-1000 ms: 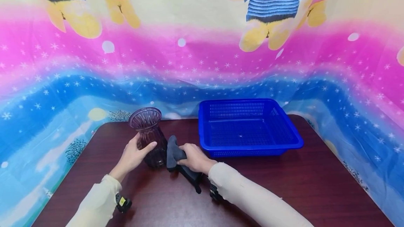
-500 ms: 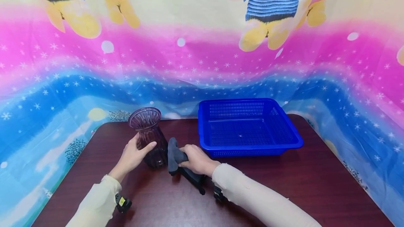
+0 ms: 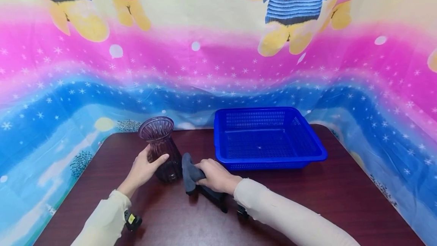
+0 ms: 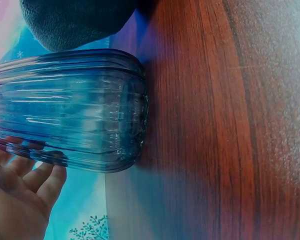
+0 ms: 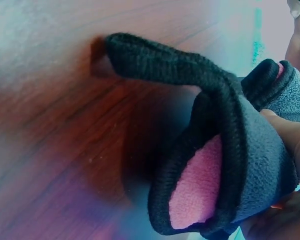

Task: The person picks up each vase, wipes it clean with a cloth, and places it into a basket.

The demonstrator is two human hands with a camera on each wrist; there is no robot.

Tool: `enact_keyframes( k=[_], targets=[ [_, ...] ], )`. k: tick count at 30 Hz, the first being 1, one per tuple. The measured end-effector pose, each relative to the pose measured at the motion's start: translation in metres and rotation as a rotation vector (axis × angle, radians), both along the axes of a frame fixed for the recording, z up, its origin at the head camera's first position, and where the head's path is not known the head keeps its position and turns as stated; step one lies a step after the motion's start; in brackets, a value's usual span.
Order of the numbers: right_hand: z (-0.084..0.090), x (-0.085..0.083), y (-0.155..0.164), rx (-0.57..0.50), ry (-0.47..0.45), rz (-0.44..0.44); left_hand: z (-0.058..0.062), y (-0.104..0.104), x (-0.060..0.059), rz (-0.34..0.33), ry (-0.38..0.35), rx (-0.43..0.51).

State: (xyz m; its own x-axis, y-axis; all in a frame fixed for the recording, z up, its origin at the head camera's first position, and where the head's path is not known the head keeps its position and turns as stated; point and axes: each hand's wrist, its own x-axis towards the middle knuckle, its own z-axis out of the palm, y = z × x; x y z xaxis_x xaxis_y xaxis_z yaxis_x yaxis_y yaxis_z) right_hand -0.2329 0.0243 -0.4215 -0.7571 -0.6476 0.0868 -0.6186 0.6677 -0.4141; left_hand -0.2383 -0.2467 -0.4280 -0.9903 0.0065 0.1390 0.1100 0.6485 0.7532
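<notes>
A ribbed purple glass vase [image 3: 161,146] stands upright on the dark wooden table [image 3: 307,196]. My left hand [image 3: 145,168] grips its side, thumb across the front; in the left wrist view the fingers [image 4: 25,175] curl round the vase [image 4: 70,125]. Just right of the vase, my right hand [image 3: 215,174] holds a bunched dark grey cloth [image 3: 189,170] with a black edge. The right wrist view shows the cloth [image 5: 230,165] folded, its pink inner side exposed, a black strip trailing on the table. The cloth is close beside the vase; contact is unclear.
An empty blue plastic mesh basket [image 3: 321,151] sits at the back right of the table, right of my right hand. A colourful printed sheet [image 3: 218,48] hangs behind and drapes round the table's edges. Bare tabletop lies in front and to the right.
My right hand has drawn the cloth slightly toward me and to the right, away from the vase. The left hand and the vase have stayed put.
</notes>
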Motion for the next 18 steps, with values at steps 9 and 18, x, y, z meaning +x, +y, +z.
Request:
enact_keyframes(
  k=[9, 18],
  targets=[
    [-0.002, 0.005, 0.008, 0.003, 0.057, 0.049, -0.001, 0.000, 0.000, 0.001, 0.014, 0.002],
    [-0.002, 0.012, 0.017, 0.014, 0.074, 0.066, -0.002, 0.001, -0.001, 0.001, 0.032, 0.010]
  ],
)
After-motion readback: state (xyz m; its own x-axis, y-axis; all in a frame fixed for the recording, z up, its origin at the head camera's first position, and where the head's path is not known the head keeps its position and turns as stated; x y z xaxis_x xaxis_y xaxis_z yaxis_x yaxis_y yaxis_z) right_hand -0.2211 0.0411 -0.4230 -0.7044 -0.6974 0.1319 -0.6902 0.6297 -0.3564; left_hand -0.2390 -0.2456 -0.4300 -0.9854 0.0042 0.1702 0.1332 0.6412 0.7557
